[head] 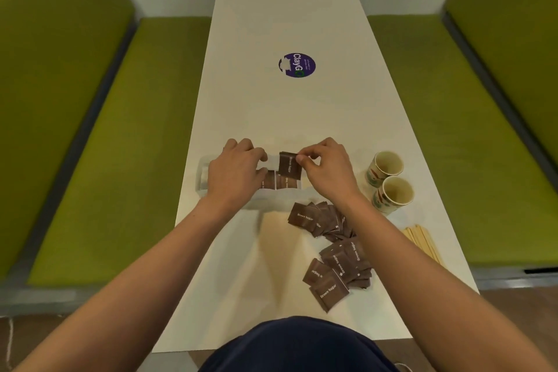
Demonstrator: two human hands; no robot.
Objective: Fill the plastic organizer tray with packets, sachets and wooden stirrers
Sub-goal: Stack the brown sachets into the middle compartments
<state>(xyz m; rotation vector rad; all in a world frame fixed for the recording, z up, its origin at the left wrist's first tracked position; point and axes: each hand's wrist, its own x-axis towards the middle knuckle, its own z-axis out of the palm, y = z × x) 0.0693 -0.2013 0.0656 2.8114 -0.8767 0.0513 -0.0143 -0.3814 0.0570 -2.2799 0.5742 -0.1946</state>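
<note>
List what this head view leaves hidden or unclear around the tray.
- Organizer tray: compartments mostly covered by the left hand and right hand.
- Held brown sugar packet: right edge hidden by fingers.
- Wooden stirrers: too overlapped to count.
- Sticker: small print unreadable.

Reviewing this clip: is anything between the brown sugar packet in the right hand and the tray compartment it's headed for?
Nothing visible blocks it. The right hand pinches the brown sugar packet directly above the tray, where other packets already stand. The left hand rests on the tray beside that spot, not under the packet.
</note>
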